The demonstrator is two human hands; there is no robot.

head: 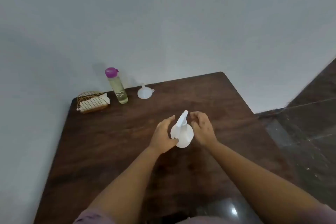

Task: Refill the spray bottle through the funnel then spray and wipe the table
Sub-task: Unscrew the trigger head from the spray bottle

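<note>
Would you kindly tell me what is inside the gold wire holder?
The gold wire holder holds folded white napkins, showing through the wires. Anything beneath them is covered.

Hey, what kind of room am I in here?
Probably a home room, maybe a dining corner: a dark wooden table pushed against a plain wall, dark stone-like floor, and a wire napkin holder beside a purple-capped bottle.

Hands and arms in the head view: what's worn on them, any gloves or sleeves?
Both the left hand and right hand are bare, with no gloves, rings or watch visible. Forearms are bare; mauve fabric, likely short sleeves, shows only at the bottom edge.
</note>
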